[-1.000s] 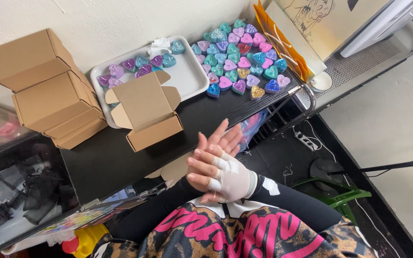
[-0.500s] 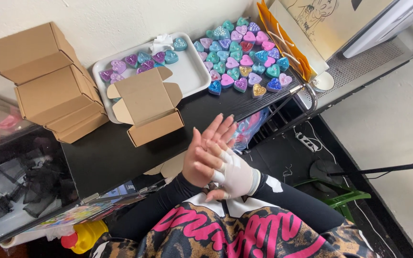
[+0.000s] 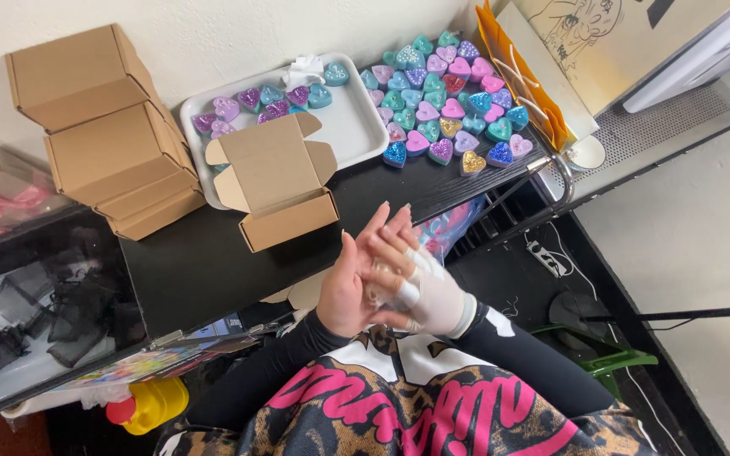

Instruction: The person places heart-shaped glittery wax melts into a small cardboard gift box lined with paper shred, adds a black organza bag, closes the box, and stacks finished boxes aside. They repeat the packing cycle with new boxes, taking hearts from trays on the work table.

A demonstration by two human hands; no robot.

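The left hand (image 3: 350,291) and the right hand (image 3: 420,287) are pressed together just in front of the person's chest, below the near edge of the black tabletop (image 3: 204,270). The right hand wears a white fingerless wrap and lies over the left palm, its fingers laid flat across the left fingers; both sets of fingers are stretched out and loose — clasping nothing that shows, though the overlap could hide something small between the palms.

Just beyond the fingertips, up and to the left, sits an open brown cardboard mailer box (image 3: 276,181), its lid flaps spread wide and its hollow facing up, apparently so that it can be filled from above. Past it lies a white rectangular plastic tray (image 3: 356,127) with a few purple and teal glittery heart-shaped tins along its far edge. Further from the fingertips and to the right, a dense cluster of heart-shaped tins in teal, pink, purple and gold (image 3: 454,105) covers the table's end, laid flat in a single layer — likely so each colour can be seen. Well to the left of the fingers stands a stack of closed brown cardboard boxes (image 3: 99,127) against the wall.
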